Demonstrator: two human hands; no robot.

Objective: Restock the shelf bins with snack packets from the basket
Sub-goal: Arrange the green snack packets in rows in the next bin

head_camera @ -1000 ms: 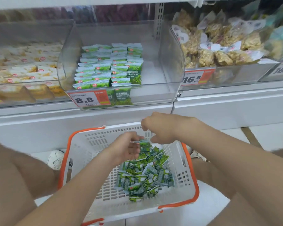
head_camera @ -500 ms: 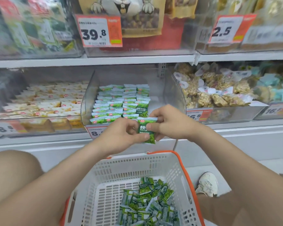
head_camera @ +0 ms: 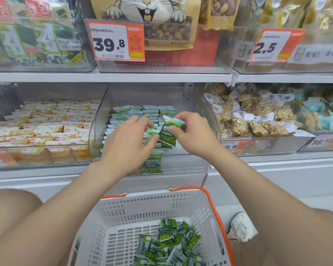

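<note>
A clear shelf bin (head_camera: pixel 202 120) in the middle holds rows of green snack packets (head_camera: pixel 150 110). Over the bin's front, my right hand (head_camera: pixel 194 137) pinches one green packet (head_camera: pixel 168 132) between thumb and fingers. My left hand (head_camera: pixel 129 143) reaches in beside it, its thumb touching the packet's lower left corner, its fingers over the stacked rows. Below, a white basket (head_camera: pixel 148 206) with an orange rim holds a loose pile of several green packets (head_camera: pixel 169 244).
A bin of white and yellow packets (head_camera: pixel 44 125) stands to the left, a bin of nut clusters (head_camera: pixel 258 118) to the right. The upper shelf (head_camera: pixel 112 76) carries large bags and price tags. A white shoe (head_camera: pixel 240 226) sits right of the basket.
Both hands rose from the basket with a green packet and moved forward over the middle bin. The view tilted up toward the shelves.
</note>
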